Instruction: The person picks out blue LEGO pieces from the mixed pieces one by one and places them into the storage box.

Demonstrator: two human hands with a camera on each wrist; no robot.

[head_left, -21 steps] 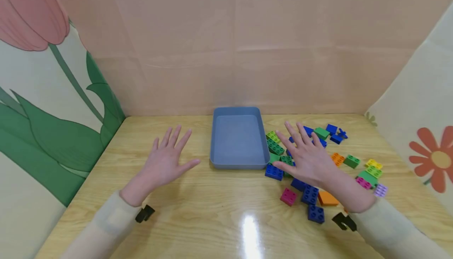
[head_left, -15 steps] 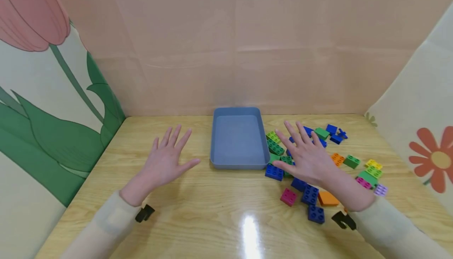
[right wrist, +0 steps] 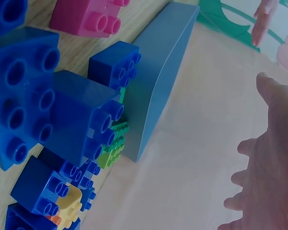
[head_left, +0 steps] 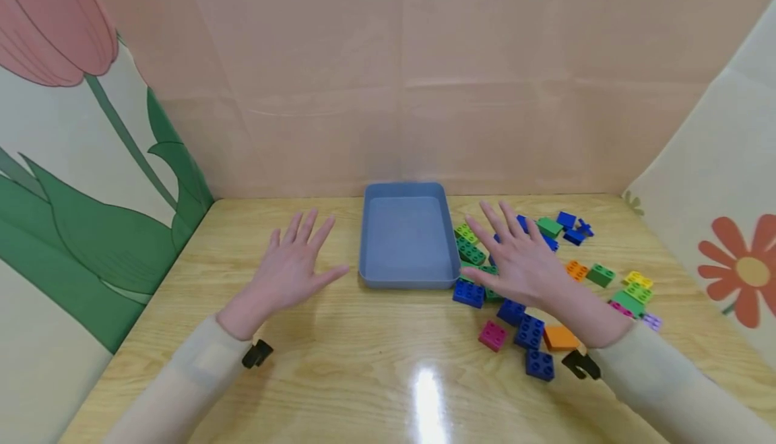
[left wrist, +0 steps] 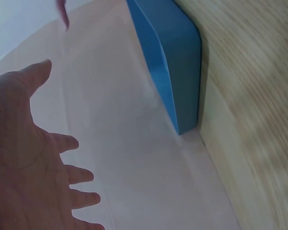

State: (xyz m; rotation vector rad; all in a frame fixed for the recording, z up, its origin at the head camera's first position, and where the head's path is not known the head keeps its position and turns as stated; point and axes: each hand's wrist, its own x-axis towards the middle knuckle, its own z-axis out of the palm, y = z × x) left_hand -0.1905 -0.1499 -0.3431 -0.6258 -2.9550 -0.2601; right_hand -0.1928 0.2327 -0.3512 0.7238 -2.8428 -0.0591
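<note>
My left hand (head_left: 289, 274) hovers with spread, straight fingers over the wooden table, left of a blue-grey tray (head_left: 409, 238) that holds nothing. My right hand (head_left: 526, 265), fingers also spread, is raised above the left part of a scatter of toy bricks and hides some of them. Neither hand holds anything. In the left wrist view the palm (left wrist: 29, 158) faces the tray's side (left wrist: 182, 72). The right wrist view shows the other palm (right wrist: 273, 158) across from the tray (right wrist: 153, 72), with blue bricks (right wrist: 81, 115) lying close to the tray.
Loose bricks lie right of the tray: a pink one (head_left: 492, 335) and dark blue ones (head_left: 539, 364) nearer the front, an orange one (head_left: 560, 338), and green ones (head_left: 601, 275) farther right. A plain cloth (head_left: 303, 80) stands behind the table, with flower-patterned cloths at both sides.
The left hand has moved slightly right and up in the head view. My right hand has shifted slightly left and up. Tray and bricks lie as before.
</note>
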